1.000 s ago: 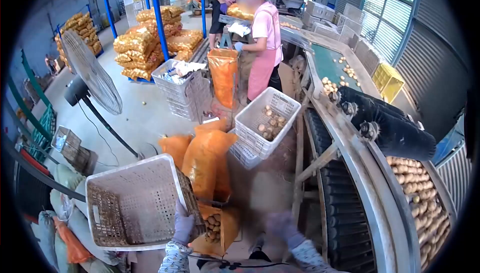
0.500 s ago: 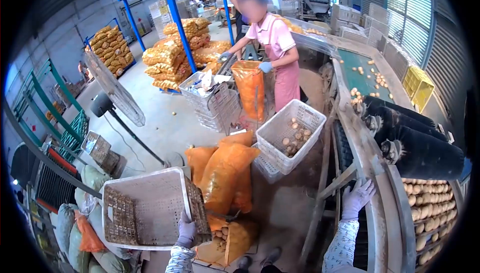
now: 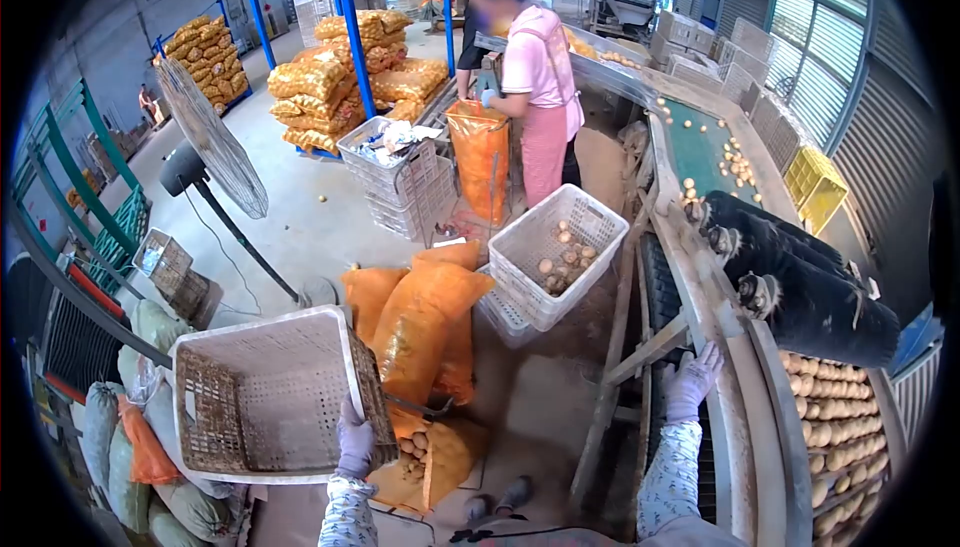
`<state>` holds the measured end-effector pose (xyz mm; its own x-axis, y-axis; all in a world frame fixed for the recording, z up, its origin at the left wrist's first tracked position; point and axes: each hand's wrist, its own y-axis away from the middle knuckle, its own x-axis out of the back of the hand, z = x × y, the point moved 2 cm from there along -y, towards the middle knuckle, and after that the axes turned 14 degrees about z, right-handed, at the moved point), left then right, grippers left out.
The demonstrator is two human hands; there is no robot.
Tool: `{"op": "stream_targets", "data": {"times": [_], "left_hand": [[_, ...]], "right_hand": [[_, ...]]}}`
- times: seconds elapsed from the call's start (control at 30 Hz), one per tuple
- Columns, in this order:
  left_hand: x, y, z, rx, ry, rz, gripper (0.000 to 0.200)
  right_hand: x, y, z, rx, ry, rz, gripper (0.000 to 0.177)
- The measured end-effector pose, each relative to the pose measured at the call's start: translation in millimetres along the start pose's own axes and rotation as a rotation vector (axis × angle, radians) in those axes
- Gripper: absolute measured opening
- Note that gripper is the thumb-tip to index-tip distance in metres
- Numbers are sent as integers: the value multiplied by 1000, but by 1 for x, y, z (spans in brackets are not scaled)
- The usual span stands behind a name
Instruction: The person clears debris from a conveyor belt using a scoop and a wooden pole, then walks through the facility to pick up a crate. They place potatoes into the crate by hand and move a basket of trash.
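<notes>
My left hand, in a pale purple glove, is closed round the right-hand rim of a large white plastic crate. Dirt coats the crate's side walls, and nothing shows inside it. On the right, my gloved right hand lies with fingers stretched along the metal side rail of the conveyor. Below my left hand stands an open orange mesh bag with potatoes in it. Filled orange bags lean together just beyond the crate.
Another white crate with some potatoes stands ahead. A co-worker in pink bends over an orange bag. Potatoes ride the green belt and the rollers at right. A fan and stuffed sacks stand left.
The whole view has shifted slightly, so things sit further left. The co-worker has turned and leaned towards the orange bag. My hands keep their places on the crate and the rail.
</notes>
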<state>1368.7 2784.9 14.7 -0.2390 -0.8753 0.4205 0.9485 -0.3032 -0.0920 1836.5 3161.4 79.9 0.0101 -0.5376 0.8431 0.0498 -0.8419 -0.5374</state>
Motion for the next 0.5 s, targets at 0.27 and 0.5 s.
{"op": "stream_targets", "data": {"times": [0.27, 0.5], "left_hand": [[2, 1, -2, 28, -77, 4, 63], [-3, 0, 0, 84, 37, 11, 59]], "right_hand": [[12, 0, 2, 23, -12, -50, 33], [-2, 0, 3, -6, -43, 108, 34]]}}
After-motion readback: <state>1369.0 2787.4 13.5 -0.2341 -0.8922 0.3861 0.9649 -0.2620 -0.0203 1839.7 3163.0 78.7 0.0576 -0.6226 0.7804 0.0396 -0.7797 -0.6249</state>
